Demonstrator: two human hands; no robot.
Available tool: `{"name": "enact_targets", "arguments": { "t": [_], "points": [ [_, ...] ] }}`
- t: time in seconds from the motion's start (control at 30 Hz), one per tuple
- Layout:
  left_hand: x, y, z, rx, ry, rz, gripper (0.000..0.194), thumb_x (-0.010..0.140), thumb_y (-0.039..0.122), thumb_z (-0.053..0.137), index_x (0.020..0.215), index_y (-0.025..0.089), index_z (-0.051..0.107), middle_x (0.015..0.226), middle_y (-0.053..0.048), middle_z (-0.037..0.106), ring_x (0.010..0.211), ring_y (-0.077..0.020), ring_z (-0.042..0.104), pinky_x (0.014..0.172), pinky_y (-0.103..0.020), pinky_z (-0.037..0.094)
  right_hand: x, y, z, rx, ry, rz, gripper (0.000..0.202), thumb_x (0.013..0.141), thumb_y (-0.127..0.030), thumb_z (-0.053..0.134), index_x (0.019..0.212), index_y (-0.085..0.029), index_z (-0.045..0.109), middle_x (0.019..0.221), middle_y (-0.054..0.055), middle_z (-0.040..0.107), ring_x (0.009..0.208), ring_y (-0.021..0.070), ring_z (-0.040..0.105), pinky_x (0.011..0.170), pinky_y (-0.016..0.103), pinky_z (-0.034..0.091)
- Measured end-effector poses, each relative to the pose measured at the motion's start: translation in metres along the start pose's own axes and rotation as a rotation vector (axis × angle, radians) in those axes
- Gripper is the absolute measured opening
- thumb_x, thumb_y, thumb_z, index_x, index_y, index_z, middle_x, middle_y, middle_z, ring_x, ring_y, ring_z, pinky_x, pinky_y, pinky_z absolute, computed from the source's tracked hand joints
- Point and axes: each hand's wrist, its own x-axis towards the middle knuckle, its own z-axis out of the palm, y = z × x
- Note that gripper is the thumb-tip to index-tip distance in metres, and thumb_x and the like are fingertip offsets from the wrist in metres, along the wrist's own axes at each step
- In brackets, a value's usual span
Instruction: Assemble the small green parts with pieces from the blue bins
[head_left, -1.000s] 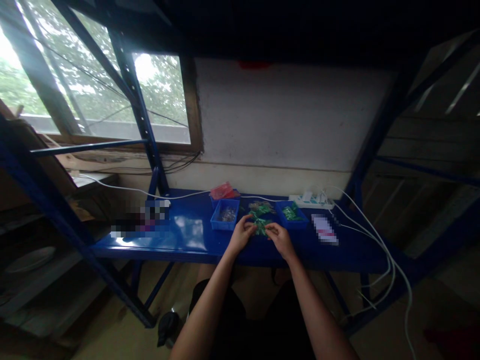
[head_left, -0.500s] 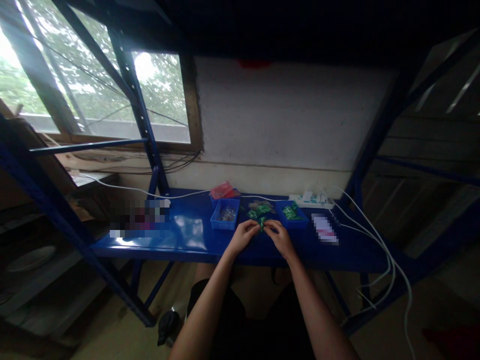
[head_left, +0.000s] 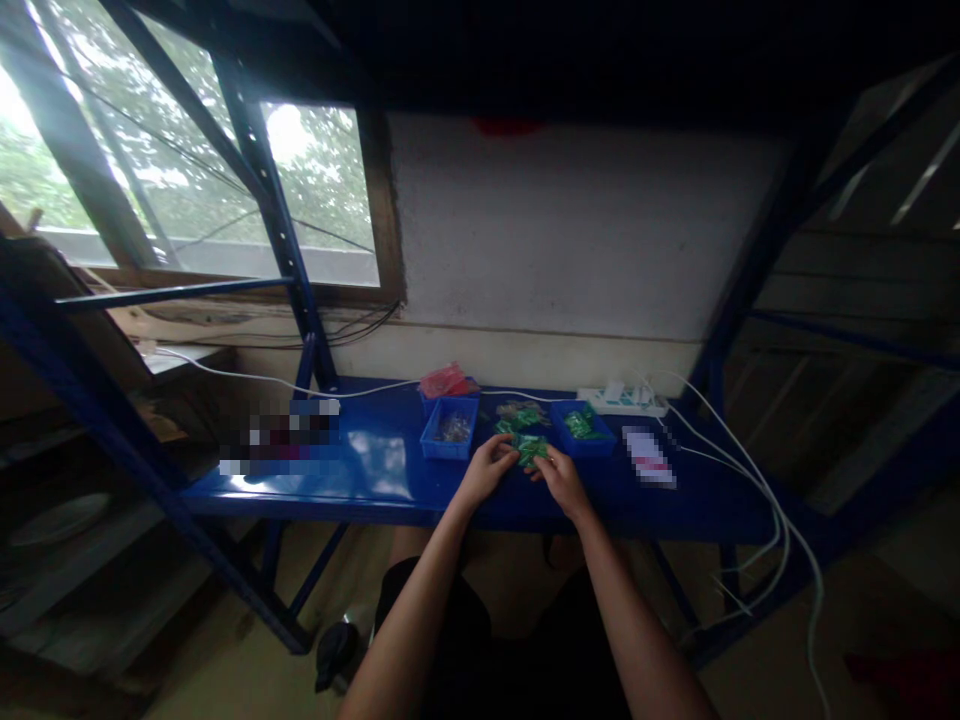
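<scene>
Over blue metal benching (head_left: 409, 485), shiny green film (head_left: 531, 450) is pinched by left hand (head_left: 486, 473) and right hand (head_left: 562, 481); handling seems underway, steadiness likely required next.

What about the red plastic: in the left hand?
No, the red plastic lies behind the left blue tray, apart from the left hand.

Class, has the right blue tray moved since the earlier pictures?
No. Judged against the power strip, the right blue tray sits in the same place, just in front of the strip's left part.
</scene>
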Motion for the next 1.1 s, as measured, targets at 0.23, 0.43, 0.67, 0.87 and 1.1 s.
{"name": "enact_targets", "arguments": {
  "t": [0.23,0.43,0.67,0.87,1.1],
  "points": [
    [-0.004,0.004,-0.001,-0.017,-0.049,-0.041,0.031,0.073,0.045,0.062,0.072,0.014,0.056,0.058,0.002,0.055,0.056,-0.011,0.049,0.054,-0.021,0.035,0.002,0.0,0.0,-0.064,0.046,-0.033,0.021,0.074,-0.04,0.057,0.079,-0.02,0.061,0.075,0.004,0.067,0.07,0.0203,0.063,0.054,0.027,0.05],
    [-0.005,0.009,-0.002,-0.013,-0.04,-0.055,0.031,0.07,0.043,0.065,0.07,0.013,0.058,0.056,0.004,0.05,0.052,-0.0087,0.041,0.05,-0.021,0.029,0.002,0.001,-0.004,-0.155,0.211,-0.091,0.025,0.072,-0.043,0.06,0.078,-0.019,0.065,0.073,0.004,0.065,0.069,0.0192,0.06,0.055,0.026,0.046],
    [-0.004,0.011,-0.002,-0.03,0.037,-0.089,0.029,0.068,0.04,0.066,0.072,0.012,0.063,0.048,0.006,0.045,0.046,-0.0077,0.036,0.046,-0.021,0.025,-0.001,-0.007,0.0,0.005,0.108,0.021,0.025,0.071,-0.043,0.06,0.075,-0.019,0.061,0.054,-0.001,0.057,0.048,0.0134,0.053,0.043,0.023,0.039],
    [-0.003,0.009,-0.002,-0.059,0.052,-0.063,0.026,0.074,0.031,0.056,0.085,0.012,0.07,0.071,-0.005,0.068,0.06,-0.0133,0.056,0.056,-0.023,0.042,-0.002,-0.015,-0.001,0.187,0.103,0.102,0.035,0.075,-0.051,0.05,0.078,-0.018,0.063,0.082,0.007,0.068,0.069,0.0192,0.065,0.05,0.025,0.049],
    [-0.003,0.008,-0.002,-0.042,0.051,-0.025,0.027,0.071,0.031,0.061,0.088,0.011,0.069,0.067,-0.003,0.065,0.056,-0.0112,0.052,0.052,-0.021,0.039,-0.002,-0.01,0.0,0.014,0.06,0.029,0.019,0.066,-0.036,0.063,0.077,-0.021,0.062,0.068,0.0,0.061,0.067,0.018,0.059,0.05,0.025,0.048]
  ]
}}
